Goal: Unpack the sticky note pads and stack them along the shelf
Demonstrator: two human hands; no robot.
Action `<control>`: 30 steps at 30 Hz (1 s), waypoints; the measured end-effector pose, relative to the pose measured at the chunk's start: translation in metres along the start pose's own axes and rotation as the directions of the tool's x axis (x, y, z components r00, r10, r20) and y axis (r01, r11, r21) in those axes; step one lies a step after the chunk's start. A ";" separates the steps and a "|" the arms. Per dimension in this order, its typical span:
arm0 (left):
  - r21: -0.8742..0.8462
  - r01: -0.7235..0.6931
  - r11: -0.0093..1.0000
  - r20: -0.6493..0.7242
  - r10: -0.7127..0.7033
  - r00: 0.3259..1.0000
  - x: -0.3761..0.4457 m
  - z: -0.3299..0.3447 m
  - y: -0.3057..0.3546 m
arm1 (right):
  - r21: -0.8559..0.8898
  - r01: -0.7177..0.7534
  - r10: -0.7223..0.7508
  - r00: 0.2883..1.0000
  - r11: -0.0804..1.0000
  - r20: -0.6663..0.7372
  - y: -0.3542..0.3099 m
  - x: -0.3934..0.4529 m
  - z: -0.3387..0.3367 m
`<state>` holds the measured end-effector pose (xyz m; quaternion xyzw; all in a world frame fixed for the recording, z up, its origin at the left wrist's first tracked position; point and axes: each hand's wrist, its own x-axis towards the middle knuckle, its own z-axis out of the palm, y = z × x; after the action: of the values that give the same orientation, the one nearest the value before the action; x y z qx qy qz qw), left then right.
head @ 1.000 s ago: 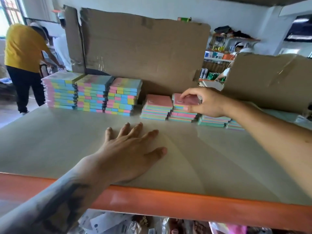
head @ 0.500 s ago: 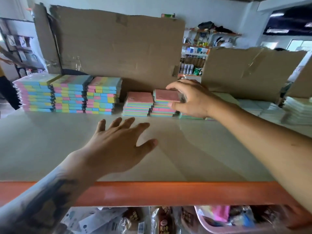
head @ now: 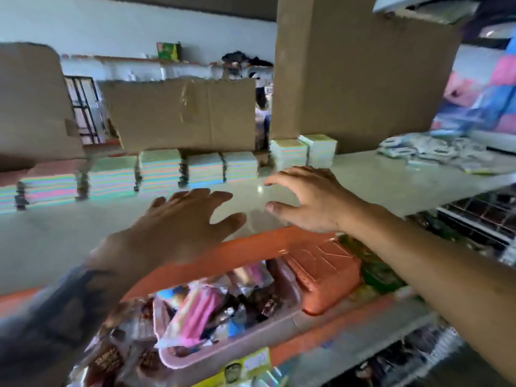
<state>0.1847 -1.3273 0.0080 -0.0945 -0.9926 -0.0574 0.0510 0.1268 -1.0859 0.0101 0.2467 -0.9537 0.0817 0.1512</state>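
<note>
Along the back of the pale shelf [head: 377, 180] we see the sticky note pads [head: 160, 170] in a blurred row of pastel stacks, standing just before the cardboard sheets [head: 181, 113]. Our left hand [head: 178, 230] is spread wide, fingers straight, over the shelf's front, holding nothing. Our right hand [head: 310, 199] has its fingers and thumb loosely curved and apart, empty, well short of the pads. Below the orange shelf edge [head: 251, 252] sits a pink tray [head: 231, 339] of wrapped goods beside an orange basket [head: 326, 277].
</note>
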 end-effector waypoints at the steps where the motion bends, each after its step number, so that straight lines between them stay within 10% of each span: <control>1: -0.015 -0.022 1.000 0.003 0.022 1.000 0.011 0.005 0.030 | -0.008 -0.025 0.025 1.000 1.000 -0.001 0.027 -0.018 -0.007; 13: -0.159 -0.156 0.975 0.053 0.167 0.985 0.123 0.045 0.253 | 0.015 -0.209 0.208 0.977 0.978 0.034 0.242 -0.128 -0.053; 30: -0.107 -0.387 0.916 0.012 0.391 0.920 0.359 0.059 0.393 | -0.060 -0.428 0.428 0.904 0.902 0.001 0.461 -0.073 -0.080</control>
<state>-0.0956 -0.8714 0.0306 -0.2933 -0.9504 -0.0953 0.0401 -0.0210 -0.6364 0.0242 0.0275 -0.9876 0.0835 0.1299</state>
